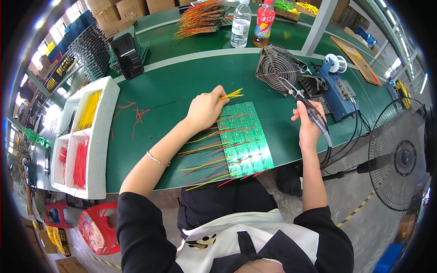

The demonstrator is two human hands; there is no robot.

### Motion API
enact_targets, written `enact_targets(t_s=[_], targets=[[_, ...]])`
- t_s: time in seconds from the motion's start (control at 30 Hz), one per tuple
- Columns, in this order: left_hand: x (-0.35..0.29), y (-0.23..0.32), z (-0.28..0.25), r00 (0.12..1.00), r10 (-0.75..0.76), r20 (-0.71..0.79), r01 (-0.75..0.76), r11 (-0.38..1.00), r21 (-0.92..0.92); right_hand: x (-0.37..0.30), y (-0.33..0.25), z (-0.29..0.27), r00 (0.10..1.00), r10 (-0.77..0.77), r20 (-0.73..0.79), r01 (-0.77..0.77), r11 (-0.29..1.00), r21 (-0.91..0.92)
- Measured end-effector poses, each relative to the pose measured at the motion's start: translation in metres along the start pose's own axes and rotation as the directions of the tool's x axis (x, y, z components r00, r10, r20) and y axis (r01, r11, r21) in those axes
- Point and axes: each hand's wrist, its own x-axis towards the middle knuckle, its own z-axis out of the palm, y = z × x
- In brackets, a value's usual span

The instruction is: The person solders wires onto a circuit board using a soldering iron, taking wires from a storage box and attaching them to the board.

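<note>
A green circuit board panel [248,145] lies on the green bench, with red and yellow wires [207,148] sticking out from its left side. At the panel's top left corner is my left hand [205,108], its fingers closed on a small bunch of yellow wires [235,94] whose ends point right. My right hand [309,123] is wrapped around a soldering iron [314,117], held to the right of the panel. The iron's tip points up and left, in front of a small square fan [276,68], apart from the board.
On the left stands a white foam box [102,136] of yellow and red wires, with loose red wires [138,117] beside it. A blue soldering station [339,88] with a solder spool is at right. Farther back are a phone [127,55], two bottles [241,27] and a wire pile [200,19].
</note>
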Motion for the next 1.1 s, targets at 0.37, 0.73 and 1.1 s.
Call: enact_targets(t_s=[0.37, 0.73, 1.1], targets=[[-0.033, 0.008, -0.040, 0.990, -0.136, -0.019, 0.121, 0.929, -0.348, 0.000, -0.001, -0.004, 0.997, 0.068, -0.042, -0.068, 0.998, 0.008], [-0.058, 0.016, -0.018, 0.930, 0.361, -0.074, -0.356, 0.932, 0.068, 0.005, 0.005, -0.009, 0.987, 0.140, -0.078, -0.132, 0.986, 0.106], [-0.058, 0.013, -0.019, 0.915, 0.402, -0.030, -0.392, 0.905, 0.164, -0.001, 0.009, -0.003, 0.990, 0.002, 0.143, 0.014, 0.994, -0.112]])
